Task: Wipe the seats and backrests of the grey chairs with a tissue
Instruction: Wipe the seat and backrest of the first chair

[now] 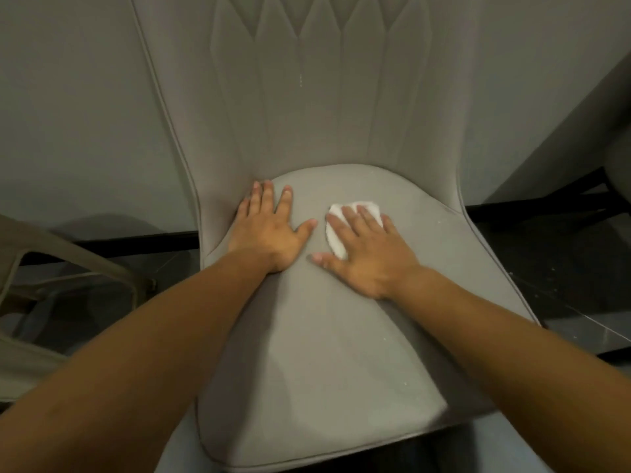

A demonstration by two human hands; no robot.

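**Two flat palms on a grey seat, a tissue under one**

Both bare forearms reach in from the lower corners of the frame and meet at the centre, on the seat (pixel 307 353) of a grey chair. The left hand (pixel 269 227) lies flat near the seat's back left edge, palm down, fingers straight and slightly spread, thumb angled toward the other hand; it holds nothing and its fingertips reach the seam where the seat meets the backrest (pixel 317 107). The right hand (pixel 368 250) sits just beside it, right of centre, also palm down with fingers extended. It presses a folded white tissue (pixel 336 240) against the upholstery; the tissue shows past the fingertips and along the index-finger side, the rest covered by the palm. The thumbs of the two hands point at each other, close but apart.

The backrest rises through the upper middle of the frame, stitched in pointed panels. Pale specks dot the seat at right. At the left edge stands part of a beige chair (pixel 51 268); at the right edge, a dark glossy floor (pixel 563 268).
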